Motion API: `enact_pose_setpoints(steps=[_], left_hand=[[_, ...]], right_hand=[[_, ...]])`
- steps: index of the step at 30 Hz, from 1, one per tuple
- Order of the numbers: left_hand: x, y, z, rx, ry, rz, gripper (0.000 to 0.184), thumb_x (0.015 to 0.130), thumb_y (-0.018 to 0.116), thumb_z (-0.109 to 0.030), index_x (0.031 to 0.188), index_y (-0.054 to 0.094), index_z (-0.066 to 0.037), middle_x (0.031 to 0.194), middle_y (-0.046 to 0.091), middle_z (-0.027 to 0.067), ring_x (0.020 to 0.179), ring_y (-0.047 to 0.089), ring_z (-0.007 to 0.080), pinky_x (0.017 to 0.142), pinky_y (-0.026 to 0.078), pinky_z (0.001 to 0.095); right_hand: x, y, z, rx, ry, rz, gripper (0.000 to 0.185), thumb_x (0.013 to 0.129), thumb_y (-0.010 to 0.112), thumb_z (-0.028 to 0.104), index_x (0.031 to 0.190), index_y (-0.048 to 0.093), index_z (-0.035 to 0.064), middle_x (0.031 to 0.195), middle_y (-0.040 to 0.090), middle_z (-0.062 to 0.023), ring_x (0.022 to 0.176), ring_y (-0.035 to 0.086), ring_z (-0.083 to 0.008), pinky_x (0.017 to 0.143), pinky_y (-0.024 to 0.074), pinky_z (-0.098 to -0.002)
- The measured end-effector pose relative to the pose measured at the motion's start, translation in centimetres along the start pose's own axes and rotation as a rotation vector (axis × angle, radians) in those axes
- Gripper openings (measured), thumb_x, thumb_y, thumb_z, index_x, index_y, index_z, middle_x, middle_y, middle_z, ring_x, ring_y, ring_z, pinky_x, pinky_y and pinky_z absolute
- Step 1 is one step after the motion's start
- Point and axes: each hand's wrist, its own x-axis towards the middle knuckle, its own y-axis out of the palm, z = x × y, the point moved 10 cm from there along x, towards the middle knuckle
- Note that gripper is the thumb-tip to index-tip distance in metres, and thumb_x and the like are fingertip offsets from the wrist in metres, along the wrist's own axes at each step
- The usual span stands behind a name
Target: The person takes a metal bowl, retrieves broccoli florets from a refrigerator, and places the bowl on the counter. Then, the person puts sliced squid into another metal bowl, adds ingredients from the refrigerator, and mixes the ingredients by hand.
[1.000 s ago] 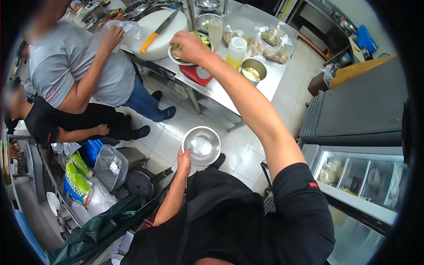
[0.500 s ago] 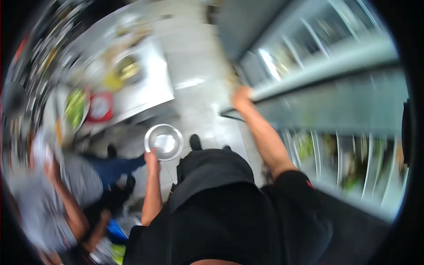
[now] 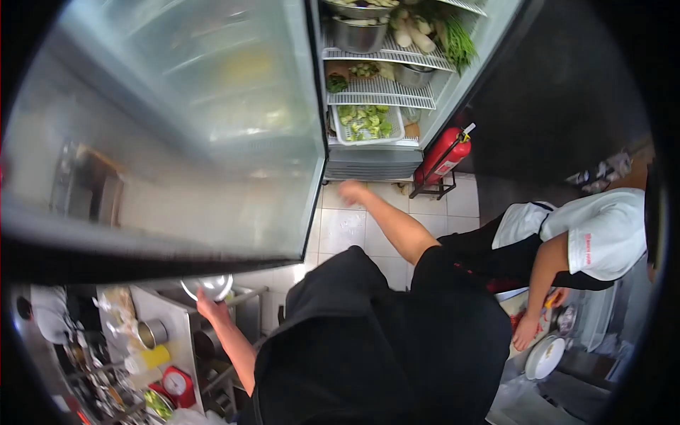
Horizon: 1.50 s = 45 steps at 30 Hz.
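My left hand (image 3: 210, 306) grips the rim of a round metal bowl (image 3: 218, 287), low on the left; the edge of the glass fridge door (image 3: 234, 163) partly covers it. My right hand (image 3: 352, 193) reaches forward below the open fridge and touches nothing that I can see. Its fingers are smeared by motion. Inside the fridge, a white basket (image 3: 399, 132) of cut green vegetables rests at the bottom. Higher up are wire shelves (image 3: 386, 98) with a metal pot (image 3: 359, 37), long white vegetables (image 3: 418, 37) and a bunch of thin green stalks (image 3: 457, 46).
A red fire extinguisher (image 3: 445, 156) stands right of the fridge. Another person in a white shirt (image 3: 609, 237) works over a board at the right. On the left, a steel table (image 3: 173, 319) carries a red scale (image 3: 177, 384), a yellow bottle (image 3: 149, 359) and a pot.
My view has turned toward the fridge. My right hand, earlier at the door's edge, is now off it, and the door stands open on my left. The bowl stays in my left hand.
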Motion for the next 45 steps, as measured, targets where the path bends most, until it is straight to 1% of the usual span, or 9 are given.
enact_pose_setpoints(steps=[2,6,13,21,24,27,32,36,45], left_hand=[[-0.7,-0.3,3.1,0.020,-0.032,-0.008,0.045,0.086,0.052,-0.026,0.118,0.047,0.004,0.116,0.052,0.0162,0.100,0.055,0.0304,0.084,0.047,0.0487],[-5.9,3.3,5.8,0.028,-0.099,0.242,0.047,0.087,0.051,-0.038,0.120,0.049,-0.004,0.119,0.053,0.0072,0.111,0.045,0.0293,0.100,0.032,0.0506],[-8.4,7.4,5.0,0.345,-0.139,0.401,0.046,0.087,0.051,-0.036,0.119,0.050,-0.004,0.118,0.053,0.0090,0.110,0.046,0.0301,0.097,0.033,0.0539],[-7.1,16.6,9.4,0.430,-0.398,0.523,0.049,0.087,0.043,-0.024,0.131,0.036,-0.003,0.130,0.042,0.0163,0.116,0.045,0.0367,0.091,0.039,0.0593],[-9.3,18.4,9.6,0.354,-0.373,0.566,0.045,0.089,0.041,-0.019,0.128,0.038,0.002,0.124,0.049,0.0174,0.112,0.051,0.0339,0.089,0.044,0.0532],[-8.7,17.6,10.5,0.240,-0.372,0.488,0.038,0.086,0.046,-0.017,0.116,0.047,0.006,0.107,0.057,0.0182,0.096,0.059,0.0302,0.076,0.051,0.0462],[-5.8,15.6,13.9,0.271,-0.361,0.407,0.039,0.082,0.049,-0.019,0.119,0.048,-0.007,0.099,0.058,0.0147,0.080,0.062,0.0294,0.062,0.054,0.0465],[-5.3,15.2,14.5,0.251,-0.387,0.358,0.043,0.082,0.047,-0.016,0.123,0.044,-0.004,0.101,0.056,0.0155,0.086,0.059,0.0282,0.062,0.054,0.0425],[-1.2,16.9,7.2,0.212,-0.150,0.205,0.045,0.085,0.052,-0.017,0.128,0.043,-0.007,0.106,0.058,0.0122,0.092,0.056,0.0216,0.079,0.046,0.0327]], right_hand=[[5.6,-9.0,-5.5,0.995,0.097,-0.287,0.039,0.079,0.059,0.028,0.109,0.053,0.0033,0.101,0.057,-0.0152,0.080,0.057,-0.0303,0.064,0.0522,-0.0424],[8.8,-18.5,-1.6,1.441,-0.136,-0.539,0.066,0.081,0.058,0.032,0.134,0.031,0.0038,0.137,0.030,-0.0187,0.124,0.032,-0.0349,0.093,0.0381,-0.0498],[6.5,-21.4,6.0,1.048,-0.252,-0.243,0.067,0.082,0.059,0.033,0.136,0.029,0.0061,0.144,0.027,-0.0140,0.130,0.027,-0.0321,0.098,0.0318,-0.0530],[-11.4,-13.1,-10.9,1.201,-0.172,-0.350,0.069,0.081,0.062,0.043,0.131,0.038,0.0009,0.135,0.040,-0.0164,0.123,0.039,-0.0298,0.097,0.0362,-0.0470],[-18.0,-9.4,-18.1,1.052,-0.257,-0.365,0.048,0.089,0.045,0.048,0.122,0.052,0.0142,0.118,0.056,-0.0013,0.109,0.050,-0.0188,0.091,0.0373,-0.0384],[-21.3,-7.6,-20.3,1.130,-0.267,-0.468,0.060,0.088,0.047,0.043,0.138,0.027,0.0147,0.144,0.025,-0.0024,0.127,0.033,-0.0216,0.098,0.0298,-0.0532],[-21.5,-12.9,-18.7,0.734,-0.100,-0.518,0.077,0.088,0.037,0.058,0.145,0.007,0.0151,0.151,0.011,-0.0073,0.134,0.021,-0.0299,0.105,0.0164,-0.0529],[-18.3,-8.6,-21.7,0.248,0.248,-0.258,0.069,0.086,0.037,0.060,0.136,0.034,0.0116,0.140,0.037,-0.0108,0.123,0.039,-0.0290,0.095,0.0327,-0.0507],[-9.5,18.9,16.9,0.237,-0.268,0.404,0.039,0.086,0.053,0.020,0.116,0.042,-0.0014,0.098,0.057,-0.0146,0.065,0.059,-0.0204,0.043,0.0470,-0.0282]])
